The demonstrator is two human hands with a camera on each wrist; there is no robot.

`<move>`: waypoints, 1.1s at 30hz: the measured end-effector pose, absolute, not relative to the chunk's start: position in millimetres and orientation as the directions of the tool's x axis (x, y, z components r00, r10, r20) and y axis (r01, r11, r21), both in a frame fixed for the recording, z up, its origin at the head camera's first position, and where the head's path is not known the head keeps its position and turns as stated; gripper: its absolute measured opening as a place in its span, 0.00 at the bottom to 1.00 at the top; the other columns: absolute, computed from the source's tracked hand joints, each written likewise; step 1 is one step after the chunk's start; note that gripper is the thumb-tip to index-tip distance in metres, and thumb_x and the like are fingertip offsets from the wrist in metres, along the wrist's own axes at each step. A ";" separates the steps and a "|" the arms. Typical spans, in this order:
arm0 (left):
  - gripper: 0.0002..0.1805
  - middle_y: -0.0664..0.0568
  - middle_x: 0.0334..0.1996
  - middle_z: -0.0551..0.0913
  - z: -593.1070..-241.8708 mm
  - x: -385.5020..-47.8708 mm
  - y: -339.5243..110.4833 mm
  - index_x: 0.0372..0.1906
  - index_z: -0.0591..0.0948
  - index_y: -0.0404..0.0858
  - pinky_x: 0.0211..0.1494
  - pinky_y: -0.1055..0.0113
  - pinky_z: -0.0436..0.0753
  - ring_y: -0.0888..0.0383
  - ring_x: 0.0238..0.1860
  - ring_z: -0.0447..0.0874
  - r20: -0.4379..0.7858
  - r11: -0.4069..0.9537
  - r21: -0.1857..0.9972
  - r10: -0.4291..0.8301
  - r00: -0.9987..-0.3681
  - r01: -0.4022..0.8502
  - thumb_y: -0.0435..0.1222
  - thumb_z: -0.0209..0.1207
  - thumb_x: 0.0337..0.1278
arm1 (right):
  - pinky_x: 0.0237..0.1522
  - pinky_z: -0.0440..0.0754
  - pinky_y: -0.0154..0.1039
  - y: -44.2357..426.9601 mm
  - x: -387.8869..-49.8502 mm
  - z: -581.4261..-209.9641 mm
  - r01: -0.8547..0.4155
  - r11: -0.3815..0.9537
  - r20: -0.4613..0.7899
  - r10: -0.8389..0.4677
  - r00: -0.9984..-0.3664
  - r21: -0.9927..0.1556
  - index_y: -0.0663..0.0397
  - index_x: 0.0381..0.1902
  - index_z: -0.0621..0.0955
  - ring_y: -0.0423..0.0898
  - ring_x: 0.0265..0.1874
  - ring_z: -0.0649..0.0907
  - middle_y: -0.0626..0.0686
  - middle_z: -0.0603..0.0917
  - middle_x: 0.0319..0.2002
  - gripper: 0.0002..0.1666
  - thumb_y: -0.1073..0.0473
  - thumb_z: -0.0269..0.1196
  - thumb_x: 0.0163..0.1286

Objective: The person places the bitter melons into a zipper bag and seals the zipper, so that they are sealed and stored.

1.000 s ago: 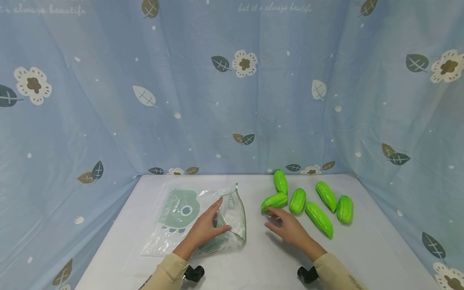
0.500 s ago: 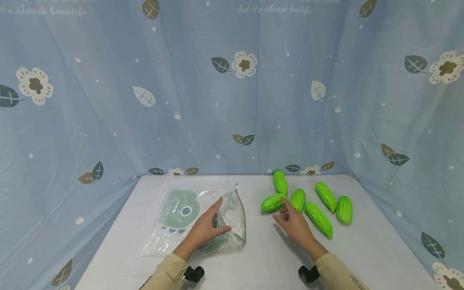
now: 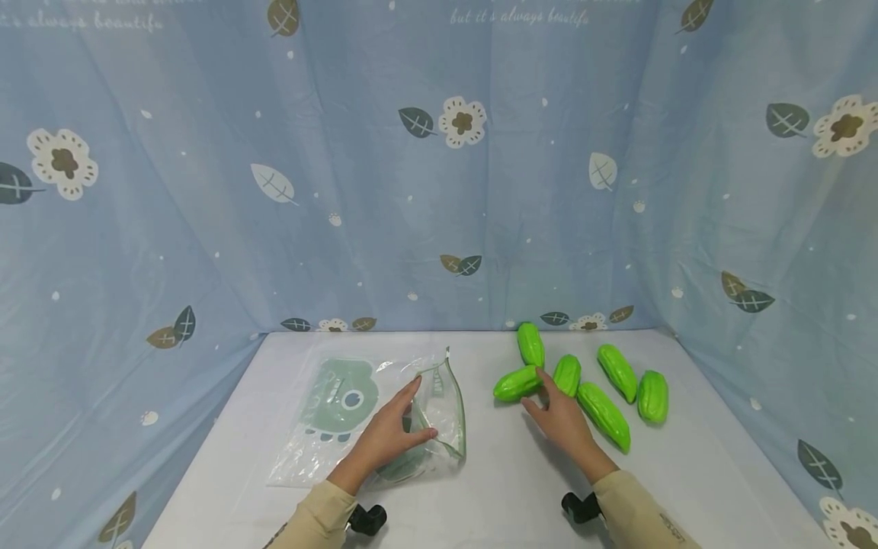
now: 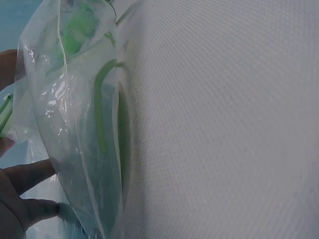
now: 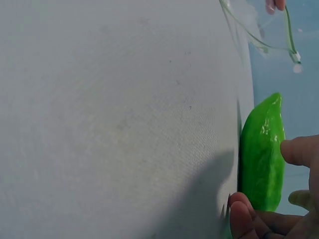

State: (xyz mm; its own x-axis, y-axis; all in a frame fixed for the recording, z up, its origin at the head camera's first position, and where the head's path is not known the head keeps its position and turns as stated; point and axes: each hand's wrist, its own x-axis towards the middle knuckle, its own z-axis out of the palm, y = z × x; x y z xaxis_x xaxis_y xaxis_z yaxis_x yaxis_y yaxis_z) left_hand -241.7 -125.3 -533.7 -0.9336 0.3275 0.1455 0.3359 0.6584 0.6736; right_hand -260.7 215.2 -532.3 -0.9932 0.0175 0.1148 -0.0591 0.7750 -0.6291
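A clear zip bag [image 3: 343, 400] with a green cartoon print lies flat at the left of the head view, its green-edged mouth gaping to the right. My left hand [image 3: 387, 435] holds the mouth's upper layer between thumb and forefinger. On the right, my right hand [image 3: 562, 419] has its fingers around the right end of a glossy green bitter melon [image 3: 516, 384]. In the right wrist view, fingers touch this melon [image 5: 264, 154] from two sides; it rests on the table. Another bitter melon [image 3: 566, 374] lies just behind the right hand, partly hidden by it.
More bitter melons lie close by: one [image 3: 531, 345] at the back, one [image 3: 604, 416] beside the right hand, two farther right [image 3: 617, 372]. A white cloth [image 3: 480, 488] covers the table. A blue printed curtain [image 3: 439, 191] encloses the back and sides.
The right hand first drew back to the right from the melon's left end, then came to its right end, thumb and finger closing near it. The left hand and bag have stayed still.
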 end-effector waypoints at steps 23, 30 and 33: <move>0.56 0.48 0.79 0.60 -532.9 -242.3 -123.8 0.82 0.56 0.48 0.67 0.42 0.74 0.43 0.63 0.80 0.134 0.655 0.684 0.320 -0.938 0.322 0.58 0.72 0.53 | 0.64 0.73 0.64 194.7 -282.4 -537.4 -0.059 0.717 0.095 0.010 -0.995 -0.695 0.59 0.76 0.66 0.69 0.66 0.73 0.69 0.72 0.69 0.42 0.43 0.63 0.74; 0.56 0.48 0.79 0.60 -532.9 -241.6 -123.5 0.82 0.56 0.48 0.67 0.42 0.74 0.43 0.63 0.80 0.132 0.656 0.684 0.320 -0.938 0.320 0.57 0.72 0.53 | 0.64 0.73 0.65 190.7 -283.7 -536.1 -0.054 0.693 0.086 0.012 -0.996 -0.719 0.60 0.76 0.66 0.69 0.68 0.71 0.70 0.71 0.69 0.42 0.47 0.65 0.73; 0.56 0.48 0.79 0.60 -533.1 -241.5 -123.5 0.82 0.56 0.48 0.68 0.42 0.74 0.43 0.63 0.80 0.130 0.659 0.681 0.319 -0.939 0.318 0.57 0.72 0.53 | 0.63 0.73 0.65 190.7 -284.1 -535.8 -0.051 0.679 0.076 0.006 -0.997 -0.732 0.59 0.76 0.65 0.70 0.68 0.70 0.70 0.70 0.70 0.41 0.48 0.65 0.73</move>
